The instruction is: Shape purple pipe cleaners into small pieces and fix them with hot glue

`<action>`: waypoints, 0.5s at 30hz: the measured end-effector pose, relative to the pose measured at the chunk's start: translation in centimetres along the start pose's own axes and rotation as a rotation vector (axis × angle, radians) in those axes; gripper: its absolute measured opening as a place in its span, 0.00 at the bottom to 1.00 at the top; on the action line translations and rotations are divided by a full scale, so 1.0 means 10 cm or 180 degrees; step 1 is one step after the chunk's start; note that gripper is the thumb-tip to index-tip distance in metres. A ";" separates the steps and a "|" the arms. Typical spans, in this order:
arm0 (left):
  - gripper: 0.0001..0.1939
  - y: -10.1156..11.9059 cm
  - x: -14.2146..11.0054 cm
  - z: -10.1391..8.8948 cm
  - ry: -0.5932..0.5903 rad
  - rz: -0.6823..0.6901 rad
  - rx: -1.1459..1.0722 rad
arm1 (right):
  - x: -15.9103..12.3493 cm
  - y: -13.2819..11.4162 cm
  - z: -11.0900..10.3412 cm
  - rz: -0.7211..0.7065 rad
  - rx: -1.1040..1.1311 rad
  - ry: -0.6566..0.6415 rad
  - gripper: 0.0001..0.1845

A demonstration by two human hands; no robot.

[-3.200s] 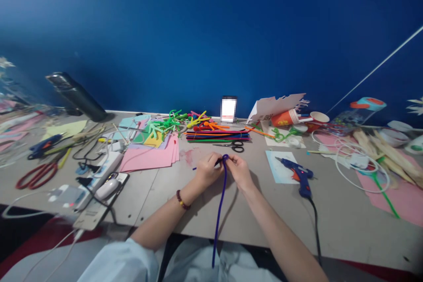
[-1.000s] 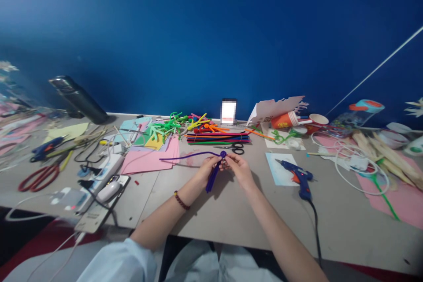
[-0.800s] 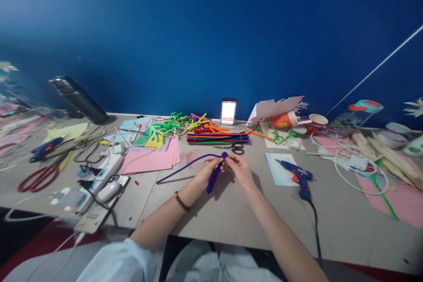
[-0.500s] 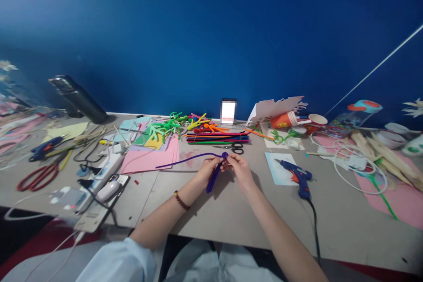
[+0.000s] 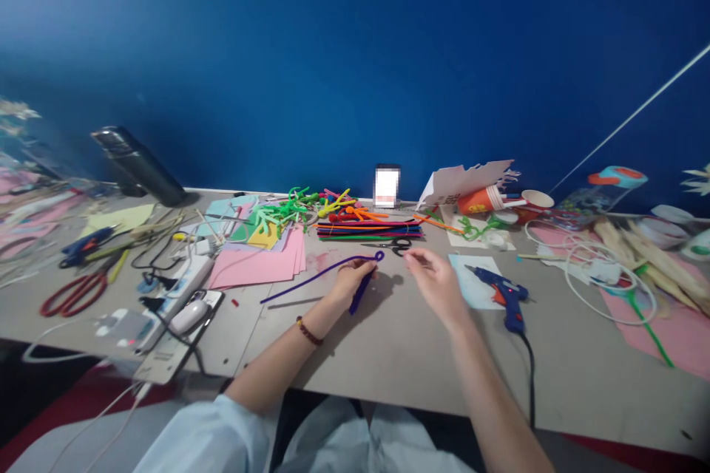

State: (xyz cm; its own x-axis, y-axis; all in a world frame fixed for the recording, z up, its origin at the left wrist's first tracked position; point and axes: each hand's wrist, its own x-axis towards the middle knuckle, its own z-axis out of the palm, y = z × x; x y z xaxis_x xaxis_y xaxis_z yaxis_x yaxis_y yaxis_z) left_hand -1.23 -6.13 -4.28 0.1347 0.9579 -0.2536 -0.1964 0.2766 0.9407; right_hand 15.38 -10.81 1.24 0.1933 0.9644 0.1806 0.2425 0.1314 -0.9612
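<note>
My left hand (image 5: 355, 279) is closed around a bunch of purple pipe cleaners (image 5: 362, 293), whose folded lengths hang below the fingers. A small round loop (image 5: 379, 256) of the same purple stands above the fingertips. One long purple strand (image 5: 310, 277) stretches out to the left over the table. Apart from the bunch, to its right, my right hand (image 5: 435, 282) hovers with fingers curled together, and nothing shows in them. Small black-handled scissors (image 5: 400, 244) lie just beyond both hands.
Behind the scissors lies a bundle of coloured pipe cleaners (image 5: 369, 230). A blue glue gun (image 5: 507, 297) with a cable rests at right. Pink paper (image 5: 255, 266), a power strip (image 5: 177, 299) and red-handled scissors (image 5: 75, 294) are at left. A phone-like screen (image 5: 387, 186) stands against the blue wall.
My right hand has let go of the purple loop and moved right, away from it. The left hand keeps hold of the bunch. The view has shifted slightly.
</note>
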 end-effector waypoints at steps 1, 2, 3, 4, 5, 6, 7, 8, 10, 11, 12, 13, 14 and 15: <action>0.11 0.01 -0.01 0.00 0.0036 0.0007 0.0072 | -0.03 -0.05 -0.15 -0.0071 -0.0291 0.0035 0.16; 0.10 0.02 -0.02 0.00 0.0061 0.0010 0.0143 | -0.06 -0.06 -0.32 -0.0091 -0.0579 0.0173 0.16; 0.10 0.03 -0.03 0.00 0.0085 0.0008 0.0216 | -0.09 -0.04 -0.50 -0.0027 -0.0830 0.0368 0.17; 0.10 0.04 -0.04 0.00 0.0095 0.0002 0.0292 | -0.12 0.03 -0.67 0.0098 -0.1049 0.0565 0.18; 0.09 0.04 -0.05 0.01 0.0095 0.0001 0.0354 | -0.16 0.12 -0.84 0.0229 -0.1261 0.0758 0.20; 0.09 0.04 -0.06 0.02 0.0087 -0.0001 0.0393 | -0.19 0.24 -0.99 0.0406 -0.1537 0.0959 0.21; 0.09 0.04 -0.07 0.02 0.0064 -0.0004 0.0414 | -0.23 0.38 -1.13 0.0619 -0.1903 0.1120 0.22; 0.09 0.04 -0.07 0.03 0.0041 0.0004 0.0421 | -0.27 0.51 -1.24 0.0789 -0.2280 0.1243 0.24; 0.09 0.04 -0.08 0.04 0.0004 0.0041 0.0396 | -0.34 0.75 -1.41 0.0956 -0.2819 0.1421 0.27; 0.09 0.03 -0.07 0.05 -0.0013 0.0057 0.0369 | -0.37 0.84 -1.46 0.1017 -0.2979 0.1454 0.29; 0.09 0.03 -0.07 0.05 -0.0034 0.0066 0.0338 | -0.39 0.92 -1.51 0.1068 -0.3076 0.1431 0.29; 0.09 0.02 -0.06 0.05 -0.0051 0.0079 0.0300 | -0.40 0.99 -1.54 0.1150 -0.3097 0.1320 0.28; 0.09 0.01 -0.06 0.05 -0.0064 0.0093 0.0260 | -0.40 1.05 -1.56 0.1275 -0.3064 0.1123 0.27; 0.09 0.01 -0.05 0.05 -0.0081 0.0109 0.0228 | -0.40 1.09 -1.59 0.1359 -0.2998 0.0918 0.25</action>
State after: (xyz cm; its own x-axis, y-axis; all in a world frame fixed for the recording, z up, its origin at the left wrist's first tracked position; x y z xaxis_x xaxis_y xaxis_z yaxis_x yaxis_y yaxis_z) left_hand -0.84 -6.61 -3.99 0.1538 0.9642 -0.2160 -0.1315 0.2366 0.9627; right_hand 32.34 -16.85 -6.69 0.6229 0.7818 0.0287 0.7133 -0.5525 -0.4311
